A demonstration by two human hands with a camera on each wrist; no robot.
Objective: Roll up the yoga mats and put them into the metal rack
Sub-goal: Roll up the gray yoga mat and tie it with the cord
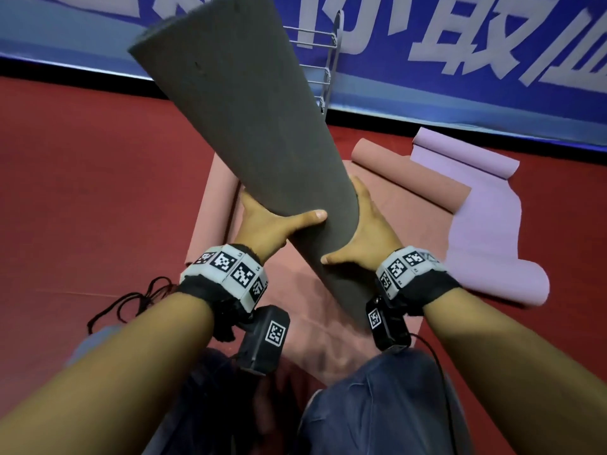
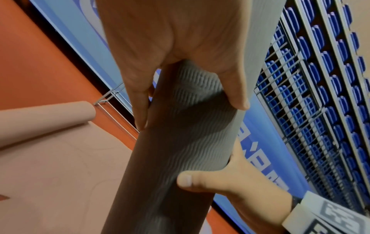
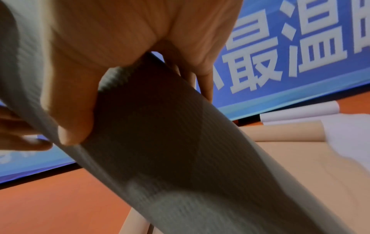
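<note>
A rolled grey yoga mat (image 1: 249, 126) is held up off the floor, tilted, its far end up at the left and near end down by my knees. My left hand (image 1: 266, 221) grips its left side with the thumb across the front. My right hand (image 1: 364, 231) grips the right side a little lower. The wrist views show the ribbed grey roll (image 2: 180, 142) (image 3: 180, 150) between fingers and thumb. The metal wire rack (image 1: 323, 60) stands behind the mat against the blue banner, mostly hidden. A pink mat (image 1: 377, 198) and a lilac mat (image 1: 486, 218) lie part unrolled on the floor.
The floor (image 1: 82, 192) is red. A blue banner wall (image 1: 460, 60) with white characters runs along the back. My knees in dark trousers (image 1: 361, 405) are at the bottom. Blue stadium seats (image 2: 320, 95) show behind a railing in the left wrist view.
</note>
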